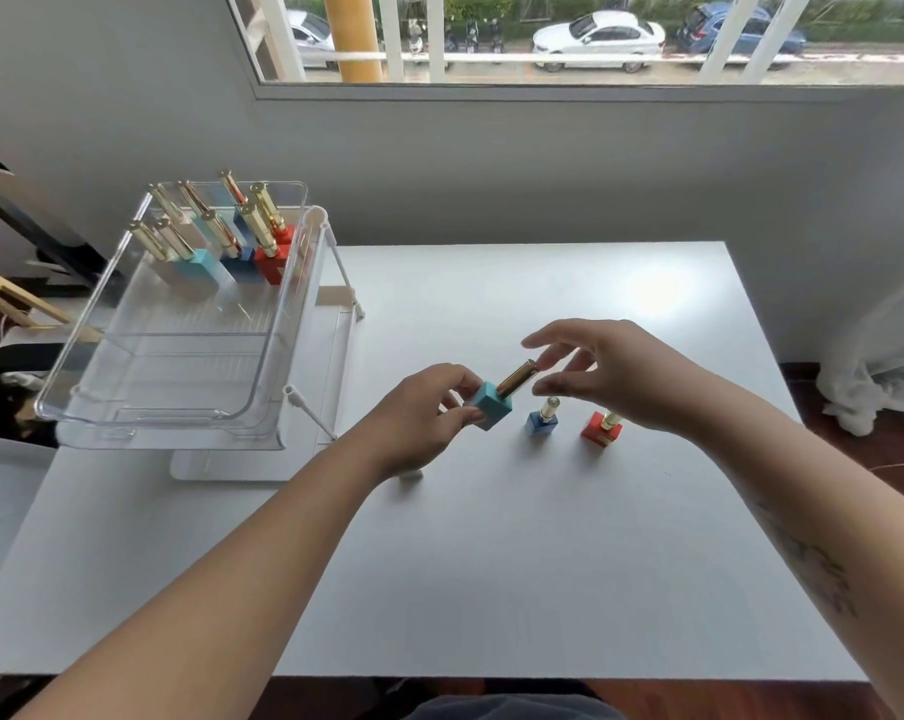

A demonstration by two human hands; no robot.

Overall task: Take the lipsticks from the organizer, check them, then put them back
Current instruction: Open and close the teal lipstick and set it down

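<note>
The right hand point(613, 374) covers the top of the gold cap of the red lipstick point(601, 429), and its fingertips point(543, 362) hide whether they touch the tip of the teal lipstick point(496, 400). The left hand point(429, 413) hides the near side of the teal base. A small white thing point(410, 474) under the left wrist is mostly hidden, and what it is cannot be told. In the organizer point(278, 324), the lipsticks point(221, 241) overlap one another, so their number is not sure. Print on the red base is too small to read. Both forearms are cut off by the lower edge. The left side of the tabletop point(543, 563) is hidden behind the organizer.
</note>
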